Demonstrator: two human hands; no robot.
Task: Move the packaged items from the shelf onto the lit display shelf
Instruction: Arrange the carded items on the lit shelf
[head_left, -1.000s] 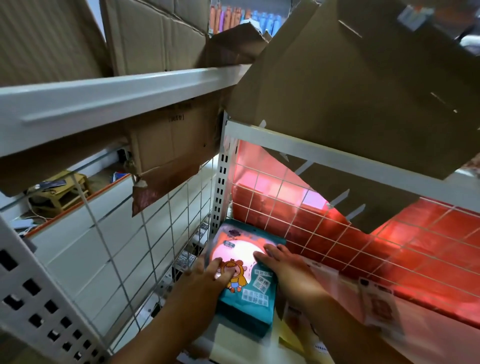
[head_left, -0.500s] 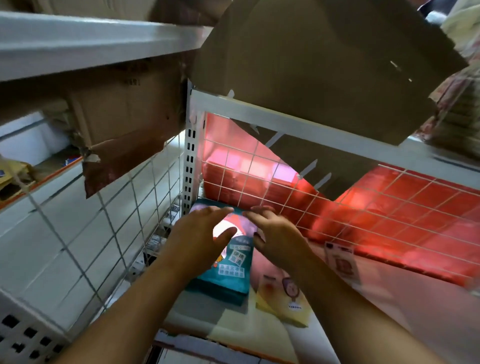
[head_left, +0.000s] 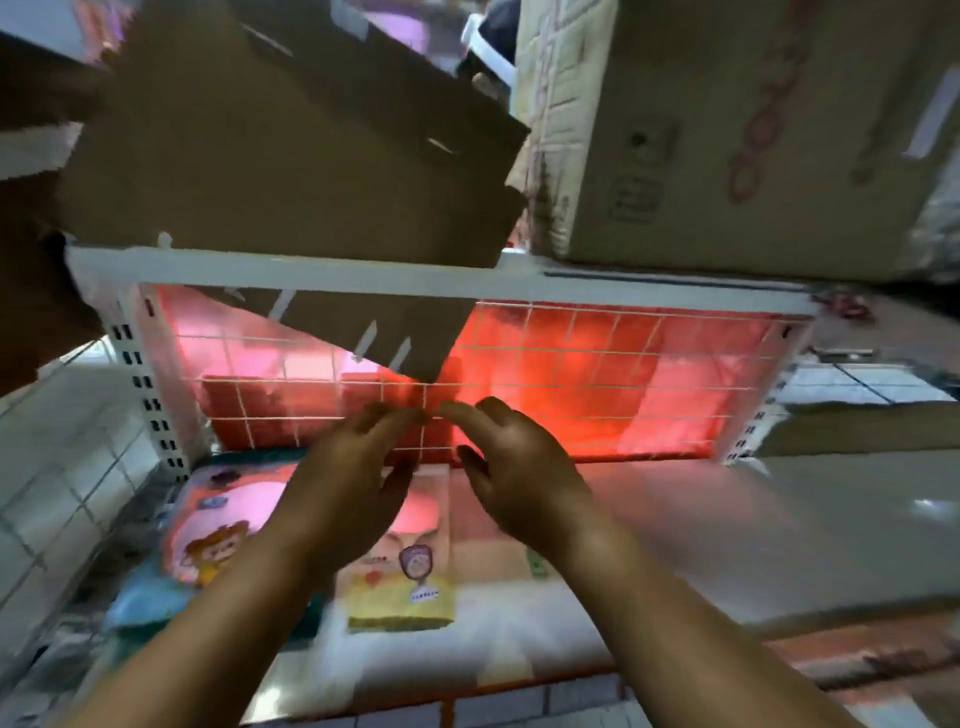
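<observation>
Now the teal package (head_left: 208, 535) lies flat at the lower left of the frame on the lit display shelf (head_left: 727, 519), and neither of my hands touches it any more, though a second ago both were pressing on its top. My left hand (head_left: 348, 493) and right hand (head_left: 519, 483) have lifted and drifted to the centre of the frame. Their fingers are loosely spread and hold nothing, above the yellow package (head_left: 410, 582) just beside the teal one and in front of the red-glowing wire grid (head_left: 571, 364). I judge that package placed, so the next call is back to the stock shelf for another.
</observation>
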